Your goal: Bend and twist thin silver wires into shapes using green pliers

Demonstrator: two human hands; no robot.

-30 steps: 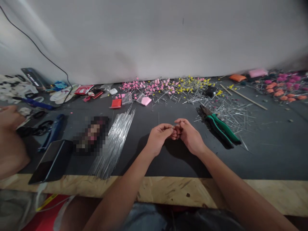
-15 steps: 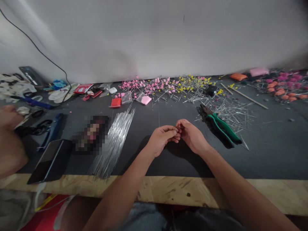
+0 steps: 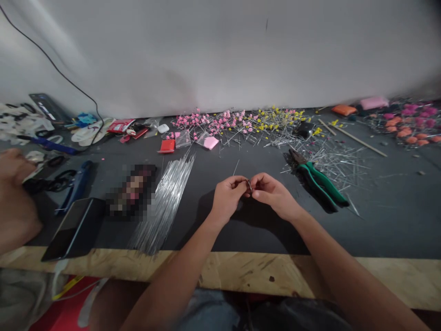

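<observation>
Over the dark tabletop my two hands meet, fingertips almost together. My left hand (image 3: pixel 226 196) pinches a thin wire (image 3: pixel 236 168), whose straight end pokes up past the fingers. Between the hands a small dark curve of the wire shows as a loop. My right hand (image 3: pixel 274 194) has its thumb and fingers closed at that loop; its exact grip is partly hidden. Left of my hands lies a bundle of straight silver wires (image 3: pixel 168 197). To the right rest green-handled pliers (image 3: pixel 317 184), jaws pointing away, beside a heap of loose cut wires (image 3: pixel 337 161).
Along the wall lie wires tipped with pink beads (image 3: pixel 220 122) and yellow beads (image 3: pixel 275 117). Orange and magenta pieces (image 3: pixel 406 122) sit far right. A phone (image 3: pixel 72 230) is near the front edge. Another person's hand (image 3: pixel 14 170) is at far left.
My left hand has turned slightly, and the wire end now leans right instead of standing straight. The dark loop has come into sight between my fingers.
</observation>
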